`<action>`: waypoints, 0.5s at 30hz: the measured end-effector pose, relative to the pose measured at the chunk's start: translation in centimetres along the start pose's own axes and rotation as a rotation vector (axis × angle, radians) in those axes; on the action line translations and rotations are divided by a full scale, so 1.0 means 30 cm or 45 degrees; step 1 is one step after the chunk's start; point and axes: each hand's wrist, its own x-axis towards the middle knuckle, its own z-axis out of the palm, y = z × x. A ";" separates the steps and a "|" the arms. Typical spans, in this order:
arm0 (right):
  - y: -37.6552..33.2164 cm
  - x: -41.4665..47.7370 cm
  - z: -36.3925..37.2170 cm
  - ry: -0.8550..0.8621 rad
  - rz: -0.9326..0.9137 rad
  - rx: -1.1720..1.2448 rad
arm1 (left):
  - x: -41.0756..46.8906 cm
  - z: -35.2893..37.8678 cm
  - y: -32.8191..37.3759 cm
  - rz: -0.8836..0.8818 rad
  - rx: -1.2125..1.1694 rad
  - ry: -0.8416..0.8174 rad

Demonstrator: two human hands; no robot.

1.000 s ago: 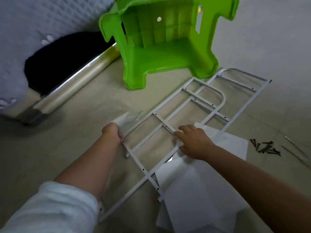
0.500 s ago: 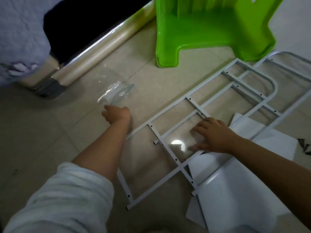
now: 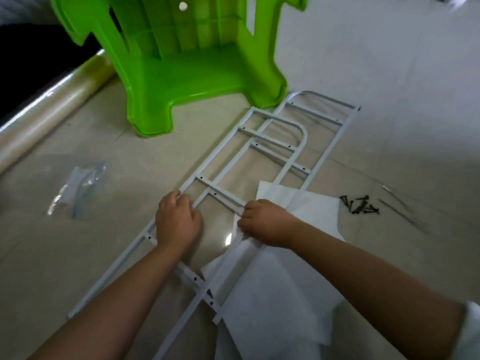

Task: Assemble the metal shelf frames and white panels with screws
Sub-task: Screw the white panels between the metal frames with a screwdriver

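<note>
Two white metal shelf frames lie stacked on the tiled floor. The upper frame (image 3: 279,146) has a rounded corner; the lower frame (image 3: 335,131) sticks out behind it. My left hand (image 3: 178,222) grips the upper frame's left rail with curled fingers. My right hand (image 3: 265,224) grips its right rail, knuckles up. White panels (image 3: 280,294) lie under the frames' near right side, partly covered by my right forearm. A small heap of black screws (image 3: 359,205) rests on the floor to the right.
A green plastic stool (image 3: 187,66) stands just behind the frames, one leg touching the lower frame's far end. A clear plastic bag (image 3: 78,185) lies on the floor at left. A shiny bed rail (image 3: 46,110) runs along the far left.
My left hand let go of the plastic bag, which now lies on the floor at left, and came back to grip the frame's left rail. My right hand curled onto the right rail.
</note>
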 end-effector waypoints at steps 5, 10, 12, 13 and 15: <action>0.059 -0.161 0.006 0.118 0.019 0.211 | -0.016 0.032 0.152 0.230 -0.003 -0.113; 0.174 -0.450 0.002 0.100 0.648 0.215 | -0.035 0.066 0.364 0.533 0.079 -0.224; 0.188 -0.554 0.029 -0.038 1.164 0.352 | -0.056 0.078 0.467 0.682 0.208 -0.254; 0.177 -0.586 0.045 -0.141 1.352 0.540 | -0.067 0.090 0.512 0.732 0.261 -0.279; 0.131 -0.605 0.089 -0.253 1.433 0.845 | -0.093 0.130 0.583 0.848 0.322 -0.358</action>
